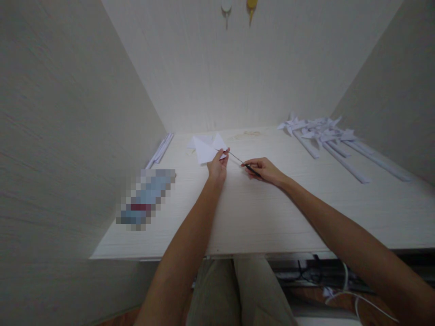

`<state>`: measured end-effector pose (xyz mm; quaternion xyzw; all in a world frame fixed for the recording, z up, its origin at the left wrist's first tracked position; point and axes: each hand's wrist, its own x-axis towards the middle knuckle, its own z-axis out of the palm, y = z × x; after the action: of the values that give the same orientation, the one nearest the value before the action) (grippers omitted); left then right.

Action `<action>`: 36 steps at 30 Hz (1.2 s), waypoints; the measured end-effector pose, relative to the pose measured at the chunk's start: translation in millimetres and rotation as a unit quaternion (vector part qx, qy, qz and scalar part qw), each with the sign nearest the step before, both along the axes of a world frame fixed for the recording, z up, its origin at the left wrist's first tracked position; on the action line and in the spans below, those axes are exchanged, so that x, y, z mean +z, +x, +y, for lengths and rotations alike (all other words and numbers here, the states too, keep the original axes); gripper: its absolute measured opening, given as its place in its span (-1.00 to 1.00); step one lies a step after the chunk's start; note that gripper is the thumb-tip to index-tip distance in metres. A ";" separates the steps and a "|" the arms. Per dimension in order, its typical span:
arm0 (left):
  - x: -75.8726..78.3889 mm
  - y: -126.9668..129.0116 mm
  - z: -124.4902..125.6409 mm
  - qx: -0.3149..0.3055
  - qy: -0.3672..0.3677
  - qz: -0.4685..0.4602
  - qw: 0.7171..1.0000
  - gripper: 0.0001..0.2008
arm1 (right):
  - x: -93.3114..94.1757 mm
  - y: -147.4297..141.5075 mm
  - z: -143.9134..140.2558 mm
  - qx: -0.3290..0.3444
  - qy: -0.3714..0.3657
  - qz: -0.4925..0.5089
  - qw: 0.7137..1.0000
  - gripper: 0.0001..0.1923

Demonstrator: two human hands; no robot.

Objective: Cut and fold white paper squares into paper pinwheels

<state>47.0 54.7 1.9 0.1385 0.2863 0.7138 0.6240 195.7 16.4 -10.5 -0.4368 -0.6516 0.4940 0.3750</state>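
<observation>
My left hand is closed, its thumb and fingers pinching a white paper piece with cut, pointed flaps. My right hand grips the black handle of a thin-shafted tool, which looks like an awl or small screwdriver. Its slim metal shaft points left and up, and the tip meets the paper at my left fingertips. Whether the tip has gone through the paper I cannot tell. More white paper lies just behind the held piece.
Several white paper pinwheels on rolled paper sticks lie at the right rear. Rolled paper tubes rest along the left wall. A blurred-out object is at the left. Two hooks hang on the back wall.
</observation>
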 end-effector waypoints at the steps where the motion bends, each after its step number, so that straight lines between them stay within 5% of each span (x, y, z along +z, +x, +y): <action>1: 0.2 0.0 -0.4 0.001 0.002 -0.002 1.000 -0.83 | 0.7 -0.1 -0.6 0.001 0.004 -0.001 1.000 -0.67; 29: 5.9 -8.2 0.8 0.039 -0.029 -0.032 0.998 -0.84 | -8.8 0.9 5.9 0.035 0.038 -0.001 0.999 -0.76; 36: 1.8 -9.9 5.5 0.006 -0.011 0.003 1.000 -0.86 | -4.7 -0.7 5.5 -0.013 0.017 0.054 0.998 -0.70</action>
<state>37.1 60.2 3.7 0.1319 0.2964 0.7139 0.6205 195.0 21.9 -15.2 -0.4110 -0.6332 0.5008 0.4234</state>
